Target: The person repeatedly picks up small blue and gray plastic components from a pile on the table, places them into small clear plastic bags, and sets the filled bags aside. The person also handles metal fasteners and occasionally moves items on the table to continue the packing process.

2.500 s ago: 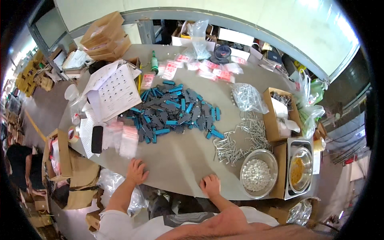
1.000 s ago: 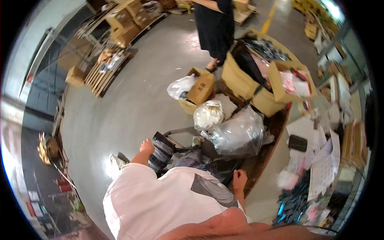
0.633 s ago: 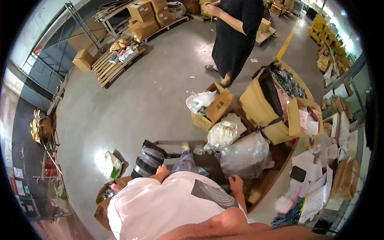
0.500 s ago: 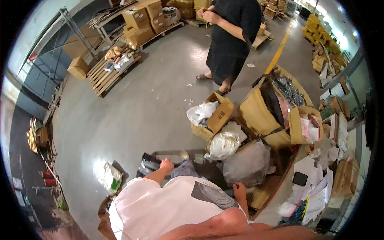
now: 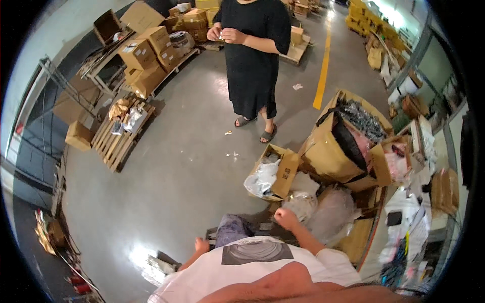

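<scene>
My left hand hangs low beside my raised thigh, next to a dark object mostly hidden by my body; its fingers are too small and blurred to read. Out in front on the right, my right hand is curled into a loose fist with nothing showing in it. It appears in front of a clear plastic bag of pale material; I cannot tell whether they touch. Beyond that sits an open cardboard box with white plastic inside. A larger translucent bag bulges to the right.
A person in a black dress stands ahead, hands together around something small. Right, a big open carton holds dark plastic, beside a table strewn with papers. A wooden pallet and stacked cartons stand at the left.
My view has turned and shifted. My right hand has swung forward from my side, while my left has dropped back toward my body. The person ahead now shows more fully, nearer the middle.
</scene>
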Available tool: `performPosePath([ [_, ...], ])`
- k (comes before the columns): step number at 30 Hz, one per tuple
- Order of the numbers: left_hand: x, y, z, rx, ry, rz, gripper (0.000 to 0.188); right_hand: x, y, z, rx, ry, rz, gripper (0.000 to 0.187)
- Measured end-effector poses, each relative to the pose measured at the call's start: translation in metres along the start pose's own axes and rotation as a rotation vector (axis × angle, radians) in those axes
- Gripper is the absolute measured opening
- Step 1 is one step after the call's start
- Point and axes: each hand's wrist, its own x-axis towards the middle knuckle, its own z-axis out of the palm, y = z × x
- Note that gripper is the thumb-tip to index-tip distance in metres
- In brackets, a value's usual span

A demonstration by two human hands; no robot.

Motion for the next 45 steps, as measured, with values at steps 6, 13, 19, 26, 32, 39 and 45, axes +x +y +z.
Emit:
performPosePath([
  [6,0.081,-0.046,-0.029,0.207,-0.249,0.034,0.057,0.118,-0.029,0.018,-0.024,0.191,0.059,0.014],
  [13,0.322,0.112,-0.182,0.288,-0.187,0.477,0.058,0.197,-0.053,0.043,-0.083,0.275,0.482,0.017],
  [19,0.428,0.37,-0.213,0.508,-0.221,0.758,0.066,0.207,-0.069,0.036,0.02,0.539,0.529,0.015],
  [26,0.359,0.601,-0.051,0.641,-0.506,1.372,0.059,0.247,-0.056,-0.059,0.037,1.109,0.699,0.016],
  [32,0.295,0.73,0.027,0.768,-0.874,1.55,0.056,0.295,-0.009,-0.164,-0.053,1.396,0.757,0.013],
  [39,0.371,0.852,0.053,0.942,-0.733,1.327,0.061,0.374,-0.025,-0.306,-0.04,1.536,0.56,0.014],
  [45,0.485,1.013,0.094,1.098,-0.653,1.275,0.064,0.418,0.03,-0.44,-0.158,1.688,0.624,0.015],
])
